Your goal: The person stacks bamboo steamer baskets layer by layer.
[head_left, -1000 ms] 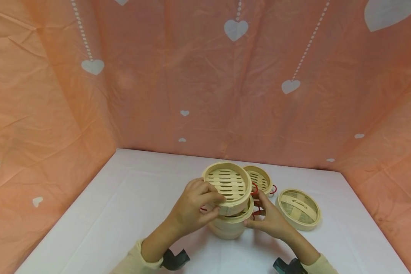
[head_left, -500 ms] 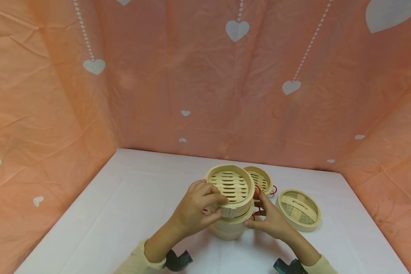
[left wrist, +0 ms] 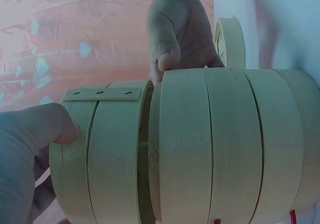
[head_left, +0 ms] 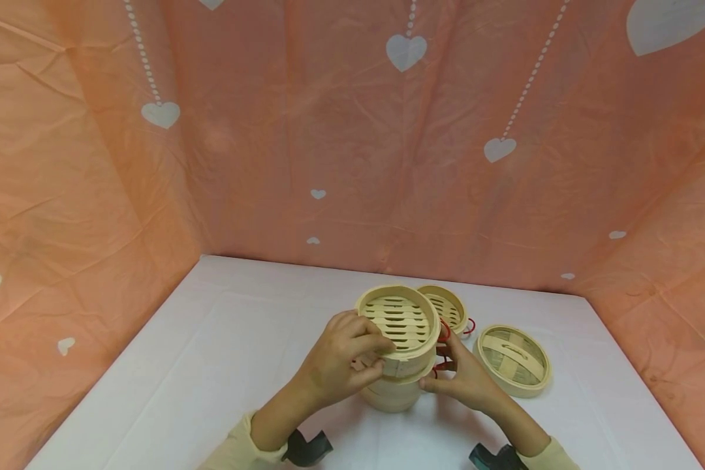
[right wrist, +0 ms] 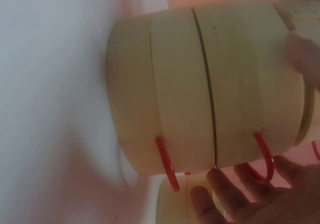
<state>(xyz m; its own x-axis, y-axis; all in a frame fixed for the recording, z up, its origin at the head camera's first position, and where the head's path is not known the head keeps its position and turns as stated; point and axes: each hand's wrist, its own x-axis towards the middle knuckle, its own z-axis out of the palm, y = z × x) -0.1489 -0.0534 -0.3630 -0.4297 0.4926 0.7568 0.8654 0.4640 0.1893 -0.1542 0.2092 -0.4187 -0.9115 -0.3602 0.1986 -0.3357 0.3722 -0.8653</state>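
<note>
My left hand [head_left: 345, 360] pinches the near left rim of a round bamboo steamer basket [head_left: 398, 323], fingers over the rim and thumb outside. This basket sits over a stack of similar baskets [head_left: 390, 394]. In the left wrist view a dark gap shows between the held basket [left wrist: 115, 154] and the stack [left wrist: 235, 144]. My right hand [head_left: 463, 377] grips the stack's upper right side, its thumb in front and its fingers behind, near red loop handles. The right wrist view shows the red loops [right wrist: 167, 164] on the stack's side.
Behind the stack stands another slatted steamer basket [head_left: 444, 307] with a red loop. A woven bamboo lid [head_left: 512, 360] lies to the right on the white table [head_left: 258, 313]. An orange cloth with white hearts [head_left: 352, 150] encloses the back and sides.
The held basket has come down and slightly right onto the stack, narrowing the opening between them. My left hand has moved with it; the right hand has stayed in place.
</note>
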